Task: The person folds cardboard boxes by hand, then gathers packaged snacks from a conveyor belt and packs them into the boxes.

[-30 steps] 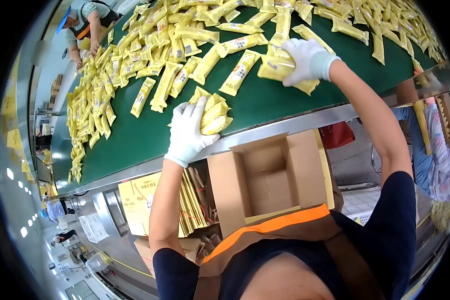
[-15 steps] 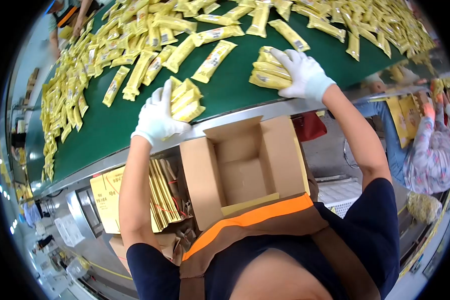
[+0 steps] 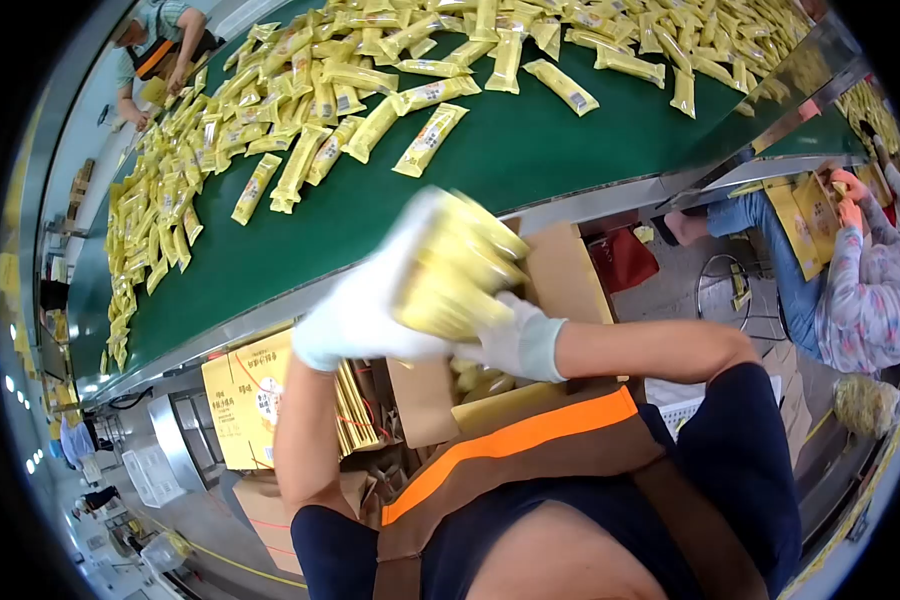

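Note:
Both my hands wear white gloves and are blurred by motion. My left hand [image 3: 370, 295] grips a bunch of yellow snack packets [image 3: 460, 255] above the open cardboard box [image 3: 570, 265]. Just below that bunch, over the box mouth, is my right hand [image 3: 525, 340]; its fingers are smeared and partly hidden, and whether they touch the packets is unclear. Inside the box, a few yellow packets [image 3: 480, 383] show beneath my right hand. Many more loose packets [image 3: 300, 75] lie heaped on the green conveyor belt [image 3: 530, 150] in front of me.
A metal rail [image 3: 630, 193] edges the belt. Flattened yellow cartons [image 3: 245, 405] stand left of the box. A red bag [image 3: 625, 262] is beyond its right side. One co-worker [image 3: 165, 50] stands at the far left; another person [image 3: 860, 290] sits at the right holding a yellow carton.
Both hands have left the belt and come together over the box. The left brought its packets along. Packets now show inside the box, and the right hand's bunch is no longer distinct.

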`<state>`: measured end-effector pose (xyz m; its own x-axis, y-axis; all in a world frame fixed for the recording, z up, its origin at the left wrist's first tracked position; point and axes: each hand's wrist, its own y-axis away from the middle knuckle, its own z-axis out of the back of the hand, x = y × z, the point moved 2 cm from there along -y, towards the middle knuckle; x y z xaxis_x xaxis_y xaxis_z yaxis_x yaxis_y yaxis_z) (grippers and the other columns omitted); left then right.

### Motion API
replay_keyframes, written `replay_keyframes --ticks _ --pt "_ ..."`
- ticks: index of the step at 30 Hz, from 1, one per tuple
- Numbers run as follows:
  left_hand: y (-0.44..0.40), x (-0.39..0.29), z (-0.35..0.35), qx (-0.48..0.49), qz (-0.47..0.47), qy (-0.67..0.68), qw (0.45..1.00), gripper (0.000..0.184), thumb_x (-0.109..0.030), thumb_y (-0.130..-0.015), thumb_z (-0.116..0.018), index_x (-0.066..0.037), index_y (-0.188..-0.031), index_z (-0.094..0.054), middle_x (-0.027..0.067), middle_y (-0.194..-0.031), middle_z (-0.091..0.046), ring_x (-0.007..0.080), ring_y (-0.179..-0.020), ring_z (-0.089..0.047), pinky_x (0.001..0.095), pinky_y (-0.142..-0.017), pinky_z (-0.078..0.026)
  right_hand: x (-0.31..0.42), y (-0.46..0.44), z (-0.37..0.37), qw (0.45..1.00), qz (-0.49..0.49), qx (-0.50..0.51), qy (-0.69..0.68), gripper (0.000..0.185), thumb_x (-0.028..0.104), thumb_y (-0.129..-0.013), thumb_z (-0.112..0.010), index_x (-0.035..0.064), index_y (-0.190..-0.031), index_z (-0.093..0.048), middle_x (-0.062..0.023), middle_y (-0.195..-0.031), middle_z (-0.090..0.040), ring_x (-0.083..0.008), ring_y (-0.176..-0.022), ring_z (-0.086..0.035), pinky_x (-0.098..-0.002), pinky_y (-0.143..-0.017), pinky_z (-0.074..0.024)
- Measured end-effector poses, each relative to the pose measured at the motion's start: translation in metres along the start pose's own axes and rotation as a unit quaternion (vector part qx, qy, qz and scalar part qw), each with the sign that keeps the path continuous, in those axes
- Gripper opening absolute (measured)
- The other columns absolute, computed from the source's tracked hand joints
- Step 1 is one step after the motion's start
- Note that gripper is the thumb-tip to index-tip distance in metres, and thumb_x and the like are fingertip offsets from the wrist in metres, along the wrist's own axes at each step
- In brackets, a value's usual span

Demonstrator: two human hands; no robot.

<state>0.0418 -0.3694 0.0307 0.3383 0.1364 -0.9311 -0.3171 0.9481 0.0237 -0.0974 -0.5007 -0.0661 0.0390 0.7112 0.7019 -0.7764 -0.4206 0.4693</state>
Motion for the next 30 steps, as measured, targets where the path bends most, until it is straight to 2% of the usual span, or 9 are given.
replay_keyframes --ticks 1,5,6,14,19,22,25,26,30 --pt "-0.003 -0.002 -0.017 0.03 -0.071 -0.207 0.975 0.11 -0.033 -0.062 -0.081 -0.009 -0.154 -0.026 0.0166 -0.127 -0.054 0.0311 -0.115 -0.056 0.0396 -0.1 -0.044 -0.018 -0.011 -0.028 0.923 -0.088 -0.002 -0.374 0.05 0.026 -0.089 -0.059 0.0129 -0.137 -0.05 -0.0154 -0.122 -0.059 -0.0346 -0.113 -0.057 -0.0452 -0.1 -0.0427" --pt "-0.028 0.027 -0.086 0.115 0.081 -0.593 0.793 0.095 -0.035 -0.064 -0.078 -0.018 -0.149 -0.039 0.0141 -0.111 -0.056 0.0307 -0.104 -0.054 0.0445 -0.096 -0.037 -0.038 -0.006 -0.054 0.977 0.099 -0.055 0.18 0.043 0.028 -0.101 -0.045 0.0178 -0.142 -0.047 -0.02 -0.132 -0.053 -0.035 -0.111 -0.06 -0.044 -0.095 -0.0485" --pt "-0.04 0.037 -0.096 0.131 0.106 -0.589 0.791 0.092 -0.034 -0.065 -0.076 -0.02 -0.149 -0.039 0.0145 -0.114 -0.055 0.0303 -0.107 -0.052 0.045 -0.097 -0.034 -0.012 0.003 -0.029 0.966 0.008 0.128 0.225 0.05 0.026 -0.099 -0.046 0.0204 -0.148 -0.041 -0.0224 -0.131 -0.054 -0.0338 -0.109 -0.062 -0.0453 -0.087 -0.051" --pt "-0.066 0.07 -0.14 0.17 0.126 -0.553 0.806 0.093 -0.037 -0.064 -0.079 -0.02 -0.148 -0.04 0.0153 -0.119 -0.056 0.0307 -0.111 -0.053 0.0438 -0.09 -0.039 -0.006 0.022 -0.049 0.939 0.007 0.092 0.331 0.072 0.031 -0.085 -0.066 0.0245 -0.151 -0.038 -0.0197 -0.13 -0.05 -0.0325 -0.111 -0.058 -0.0457 -0.082 -0.0505" --pt "-0.067 0.132 -0.168 0.188 0.158 -0.492 0.835 0.097 -0.039 -0.065 -0.079 -0.018 -0.15 -0.036 0.0161 -0.128 -0.053 0.0322 -0.12 -0.052 0.0493 -0.096 -0.042 -0.021 0.033 -0.047 0.903 0.124 0.08 0.405 0.051 0.031 -0.09 -0.056 0.0234 -0.141 -0.05 -0.0173 -0.127 -0.055 -0.0333 -0.108 -0.06 -0.0441 -0.086 -0.0491" --pt "-0.066 0.126 -0.171 0.201 0.176 -0.512 0.816 0.088 -0.035 -0.075 -0.074 -0.019 -0.151 -0.034 0.013 -0.131 -0.052 0.0318 -0.123 -0.049 0.0519 -0.098 -0.041 0.01 0.029 -0.01 0.896 0.06 0.271 0.347 0.047 0.032 -0.091 -0.055 0.0203 -0.136 -0.053 -0.0153 -0.129 -0.06 -0.0311 -0.116 -0.059 -0.0435 -0.097 -0.0467" --pt "-0.05 0.106 -0.183 0.133 0.127 -0.621 0.762 0.071 -0.029 -0.086 -0.064 -0.019 -0.151 -0.037 0.0112 -0.136 -0.049 0.0311 -0.126 -0.047 0.0538 -0.101 -0.039 -0.082 -0.007 -0.098 0.951 0.233 0.033 0.202 0.045 0.03 -0.088 -0.06 0.0131 -0.13 -0.061 -0.0168 -0.134 -0.059 -0.0353 -0.119 -0.059 -0.0396 -0.102 -0.0441" --pt "-0.051 0.082 -0.175 0.163 0.16 -0.604 0.764 0.05 -0.024 -0.092 -0.055 -0.017 -0.142 -0.049 0.0096 -0.139 -0.049 0.0312 -0.127 -0.048 0.0527 -0.097 -0.045 -0.056 -0.008 -0.078 0.982 0.099 0.076 0.144 0.042 0.028 -0.092 -0.056 0.0121 -0.131 -0.06 -0.0168 -0.133 -0.06 -0.0341 -0.12 -0.058 -0.0376 -0.103 -0.0436" --pt "-0.055 0.114 -0.148 0.21 0.249 -0.374 0.868 0.035 -0.022 -0.094 -0.05 -0.012 -0.127 -0.06 0.0141 -0.113 -0.069 0.0334 -0.102 -0.067 0.0438 -0.086 -0.054 -0.013 0.006 -0.021 0.931 0.066 0.3 0.197 0.041 0.028 -0.091 -0.057 0.009 -0.128 -0.06 -0.0182 -0.118 -0.065 -0.0359 -0.11 -0.063 -0.043 -0.096 -0.0489"
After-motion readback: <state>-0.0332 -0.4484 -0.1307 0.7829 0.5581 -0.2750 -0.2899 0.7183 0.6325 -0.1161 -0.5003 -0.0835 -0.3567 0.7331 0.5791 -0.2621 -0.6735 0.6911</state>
